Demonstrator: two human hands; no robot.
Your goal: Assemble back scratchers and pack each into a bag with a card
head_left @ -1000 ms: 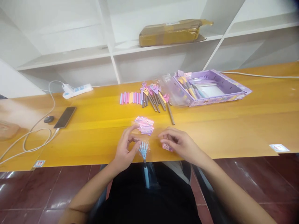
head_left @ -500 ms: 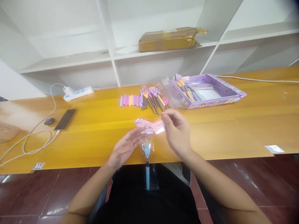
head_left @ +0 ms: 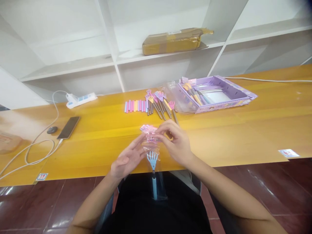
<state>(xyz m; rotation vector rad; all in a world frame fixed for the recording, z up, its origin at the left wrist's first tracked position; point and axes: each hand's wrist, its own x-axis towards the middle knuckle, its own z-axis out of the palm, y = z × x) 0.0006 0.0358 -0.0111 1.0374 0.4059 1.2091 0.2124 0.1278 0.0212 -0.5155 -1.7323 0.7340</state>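
Observation:
A blue hand-shaped back scratcher in a clear plastic sleeve hangs over the near edge of the yellow table. My left hand holds the top of the sleeve with its fingers stretched along it. My right hand pinches a pink card at the sleeve's top, fingers closed on it. A small stack of pink cards lies just behind my hands.
Farther back lie a row of pastel handles, a heap of scratchers and a purple box with more. At the left are a phone, a mouse, cables and a power strip. A brown parcel rests on the shelf.
My right hand lifted a pink card from the table edge and brought it to the top of the sleeve. My left hand shifted its hold on the sleeve.

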